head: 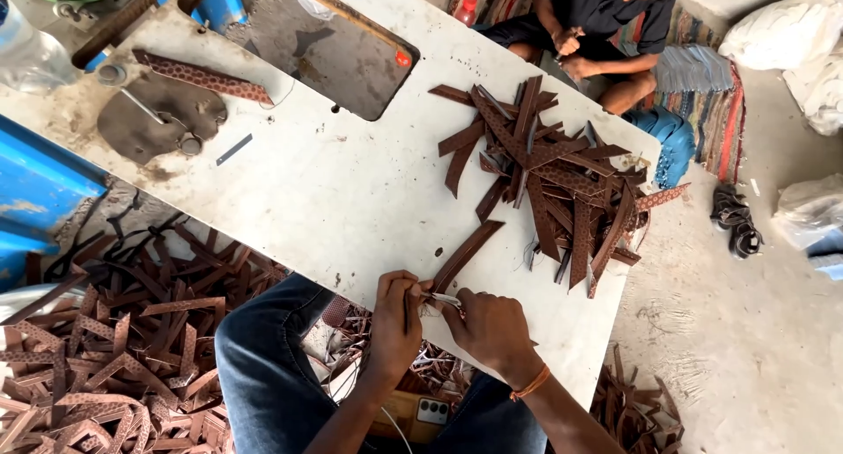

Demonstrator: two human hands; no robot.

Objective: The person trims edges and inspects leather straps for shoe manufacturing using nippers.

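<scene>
Nearest me, my left hand [397, 318] and right hand [483, 327] meet at the near edge of the white table [351, 199]. The left pinches the near end of a brown leather strap [467, 254]; the right is closed around small metal snips [444, 300] touching that same end. The strap's long axis runs from my grip up and to the right, toward the far pile of straps [553, 182]. Both hands sit at its near end, the left slightly closer. More straps litter the floor [114, 349] on the left.
</scene>
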